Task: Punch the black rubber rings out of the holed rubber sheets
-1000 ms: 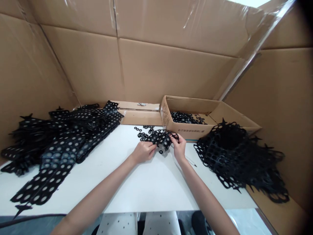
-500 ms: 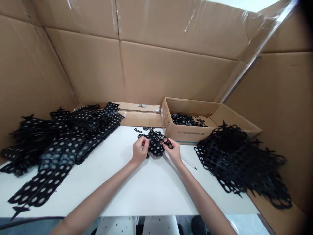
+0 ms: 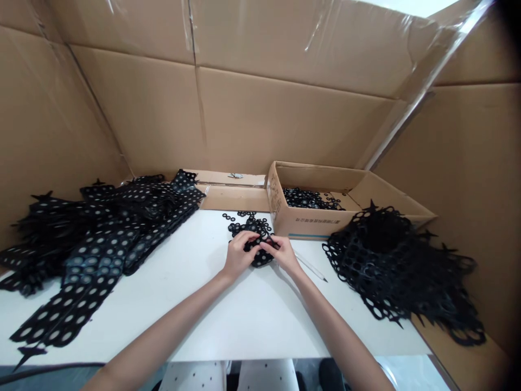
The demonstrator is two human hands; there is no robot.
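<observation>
My left hand (image 3: 241, 254) and my right hand (image 3: 284, 254) are close together over the white table, both closed on a black perforated sheet (image 3: 264, 258) dotted with rings. Fingers of both hands hide part of the sheet, and their tips nearly meet on it. Just beyond the hands lies a loose pile of small black rings (image 3: 244, 225), with a few apart at its far left. Beside my right hand a thin pen-like tool (image 3: 312, 267) rests on the table, dark tip toward me.
A heap of black sheets with ring-shaped cuts (image 3: 101, 233) covers the left side. At the back right stands an open cardboard box (image 3: 317, 221) with many black rings inside. Punched-out black webbing (image 3: 399, 266) is piled on the right, against the box. Cardboard walls (image 3: 285, 119) enclose the table.
My hands have come closer together, the left moving right and the right slightly left. The sheet between them is now more covered by fingers.
</observation>
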